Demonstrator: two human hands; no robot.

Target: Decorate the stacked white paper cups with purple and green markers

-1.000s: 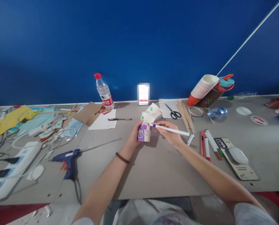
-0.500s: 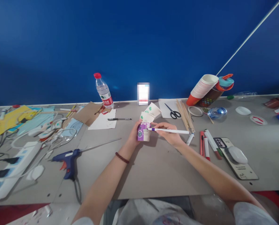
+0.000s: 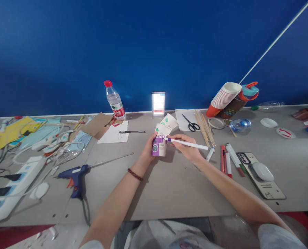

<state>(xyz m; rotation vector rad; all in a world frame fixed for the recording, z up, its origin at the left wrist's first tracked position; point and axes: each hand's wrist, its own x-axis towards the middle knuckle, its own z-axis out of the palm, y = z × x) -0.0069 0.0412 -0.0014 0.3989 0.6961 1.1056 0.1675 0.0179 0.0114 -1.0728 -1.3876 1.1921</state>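
My left hand is closed round a paper cup coloured purple and white, with printing on its side. In my right hand is a white marker with a purple tip end, pinched between the fingers. Its tip is at the upper part of the purple area; whether it touches cannot be made out. Directly behind the held cup are white paper cups with green leaf prints.
To the left are a blue glue gun, a power strip, a water bottle and a black pen. On the right lie scissors, wooden sticks, markers, a phone and stacked cups.
The marker's tip has shifted up the cup's side, from its middle to near the top of the purple area. My left hand holds the cup in nearly the same place.
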